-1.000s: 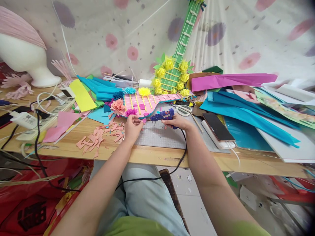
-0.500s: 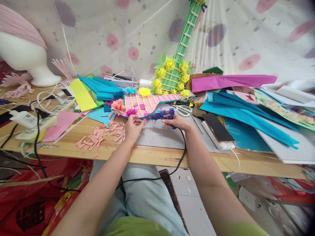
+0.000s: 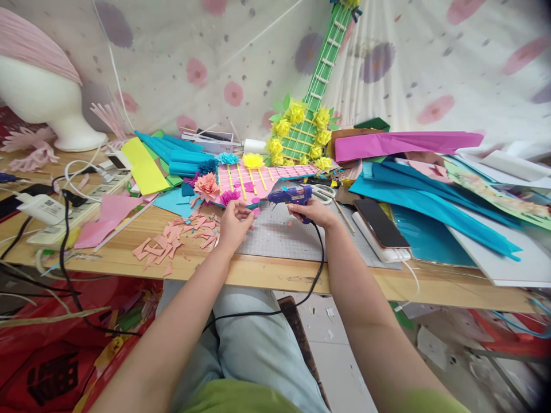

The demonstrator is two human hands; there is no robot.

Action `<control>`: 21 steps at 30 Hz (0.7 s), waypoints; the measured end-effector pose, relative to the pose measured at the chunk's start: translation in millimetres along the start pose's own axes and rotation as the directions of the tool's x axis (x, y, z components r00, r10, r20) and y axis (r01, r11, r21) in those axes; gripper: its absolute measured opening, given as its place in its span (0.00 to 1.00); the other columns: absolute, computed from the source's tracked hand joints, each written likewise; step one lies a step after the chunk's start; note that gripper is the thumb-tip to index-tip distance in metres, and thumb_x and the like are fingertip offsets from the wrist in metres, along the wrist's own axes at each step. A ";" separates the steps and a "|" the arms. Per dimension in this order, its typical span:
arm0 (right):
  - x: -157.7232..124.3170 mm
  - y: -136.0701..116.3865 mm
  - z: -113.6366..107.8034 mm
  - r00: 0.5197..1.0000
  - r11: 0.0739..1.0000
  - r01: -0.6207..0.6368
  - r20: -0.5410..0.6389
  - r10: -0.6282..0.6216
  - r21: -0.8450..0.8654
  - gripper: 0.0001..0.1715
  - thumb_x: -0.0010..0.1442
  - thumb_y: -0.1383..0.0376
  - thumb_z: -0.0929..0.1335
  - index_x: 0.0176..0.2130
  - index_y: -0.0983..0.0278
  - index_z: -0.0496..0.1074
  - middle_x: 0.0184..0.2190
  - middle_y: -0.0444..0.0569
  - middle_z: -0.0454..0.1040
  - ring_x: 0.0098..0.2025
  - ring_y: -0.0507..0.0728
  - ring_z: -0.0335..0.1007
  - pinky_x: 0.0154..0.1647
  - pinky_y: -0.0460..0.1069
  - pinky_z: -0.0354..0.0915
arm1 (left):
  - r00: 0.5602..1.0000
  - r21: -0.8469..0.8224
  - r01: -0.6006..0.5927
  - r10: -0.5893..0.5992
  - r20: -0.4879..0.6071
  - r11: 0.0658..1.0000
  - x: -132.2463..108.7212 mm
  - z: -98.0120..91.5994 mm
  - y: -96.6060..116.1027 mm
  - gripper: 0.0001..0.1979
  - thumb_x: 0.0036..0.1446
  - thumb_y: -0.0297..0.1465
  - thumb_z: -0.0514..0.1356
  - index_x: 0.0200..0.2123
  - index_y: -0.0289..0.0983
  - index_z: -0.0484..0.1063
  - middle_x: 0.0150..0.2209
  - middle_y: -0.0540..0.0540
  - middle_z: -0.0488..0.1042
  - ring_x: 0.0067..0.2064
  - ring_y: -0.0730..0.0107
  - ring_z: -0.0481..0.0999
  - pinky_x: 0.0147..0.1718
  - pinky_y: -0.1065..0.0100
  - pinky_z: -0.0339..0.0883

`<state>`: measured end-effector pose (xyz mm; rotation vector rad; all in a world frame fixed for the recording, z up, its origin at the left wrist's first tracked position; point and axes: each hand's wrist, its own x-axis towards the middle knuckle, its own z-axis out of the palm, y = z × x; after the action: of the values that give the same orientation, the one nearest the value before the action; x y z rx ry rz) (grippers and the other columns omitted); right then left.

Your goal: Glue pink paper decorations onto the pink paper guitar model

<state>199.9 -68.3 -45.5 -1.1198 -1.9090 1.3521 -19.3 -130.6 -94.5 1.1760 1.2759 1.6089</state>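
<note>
we take the pink paper guitar point(image 3: 258, 176) as our landmark. just in front of its body, on the side toward us, our right hand point(image 3: 313, 212) is clenched round the handle of the blue glue gun point(image 3: 291, 196), held above the grey cutting mat point(image 3: 279, 238). the gun's long axis runs side to side, roughly along the guitar's near edge, with the nozzle pointing left. our left hand point(image 3: 233, 222) sits in front of the guitar's rounded end, thumb and fingers pinched on what looks like a small magenta piece point(image 3: 256, 211), too small to make out its shape. that piece lies just left of the nozzle and a little lower, near but apart, so the gun faces across at it. the black cord point(image 3: 321, 258) hangs from the gun over the table edge. scissors point(image 3: 321, 193) lie in front of the guitar's neck, behind the gun. salmon paper scraps point(image 3: 172, 236) lie left of the guitar's front, beside our left hand.
</note>
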 end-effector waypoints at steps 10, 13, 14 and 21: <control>17.9 32.8 -22.7 0.756 0.988 -0.146 -0.650 0.076 -0.054 0.26 0.43 0.43 0.69 0.26 0.62 0.67 0.17 0.43 0.63 0.21 0.52 0.60 0.24 0.49 0.59 | 0.999 -0.033 -0.045 0.045 0.008 0.998 -1.1 1.5 2.0 0.21 0.41 0.33 0.65 0.38 0.41 0.59 0.30 0.52 0.70 0.34 0.67 0.78 0.22 0.72 0.70; 20.3 38.7 -23.1 0.734 0.949 -0.259 -0.675 0.073 -0.180 0.25 0.42 0.45 0.69 0.28 0.63 0.70 0.22 0.48 0.69 0.29 0.58 0.68 0.33 0.52 0.64 | 0.998 -0.037 -0.063 0.063 -0.003 0.997 0.0 1.2 5.4 0.21 0.41 0.31 0.63 0.39 0.41 0.59 0.30 0.52 0.69 0.34 0.68 0.77 0.22 0.73 0.70; 21.3 40.0 -22.7 0.739 0.936 -0.284 -0.669 0.074 -0.210 0.24 0.43 0.46 0.69 0.29 0.63 0.70 0.23 0.50 0.71 0.31 0.60 0.70 0.35 0.53 0.64 | 0.998 -0.037 -0.068 0.067 -0.016 0.997 1.0 0.6 7.8 0.21 0.41 0.30 0.63 0.38 0.41 0.59 0.30 0.52 0.69 0.33 0.69 0.76 0.21 0.73 0.70; 20.5 34.5 -24.6 0.686 0.907 -0.276 -0.726 -0.046 -0.318 0.33 0.44 0.49 0.71 0.44 0.65 0.67 0.39 0.57 0.73 0.45 0.64 0.69 0.47 0.58 0.64 | 0.996 0.046 -0.080 0.078 0.044 0.996 22.6 -15.5 35.8 0.22 0.40 0.28 0.62 0.41 0.41 0.61 0.28 0.53 0.70 0.29 0.72 0.73 0.20 0.74 0.69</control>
<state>220.1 -33.5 -69.8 -1.6919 -1.5292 0.4000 -41.2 -121.5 -56.2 1.2986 1.2613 1.6092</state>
